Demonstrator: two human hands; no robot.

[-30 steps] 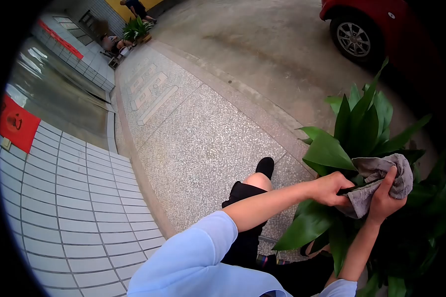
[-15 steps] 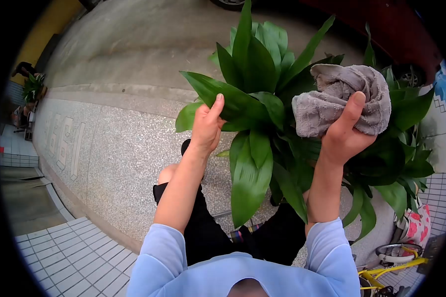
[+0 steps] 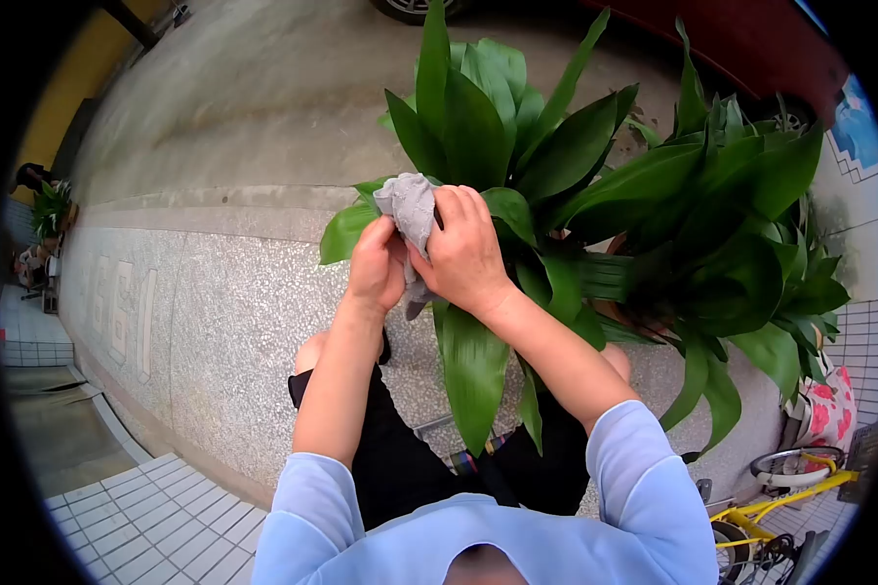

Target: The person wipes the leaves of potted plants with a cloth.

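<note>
Pretty sure this is outdoors, the paved strip along the front of a building. Speckled stone paving (image 3: 239, 322) runs left of the left hand (image 3: 376, 278), with big numbers (image 3: 122, 307) set into it farther left. Past both hands there's bare concrete ground (image 3: 254, 127), and a red car (image 3: 751, 58) is parked beyond the right hand (image 3: 463, 252), off to its right. Closer in on that side: big leafy plants (image 3: 722, 185), then a yellow bike (image 3: 751, 522) nearer the wearer. White tiling (image 3: 166, 517) sits back and left of the left hand. House or shop? Can't tell.
</note>
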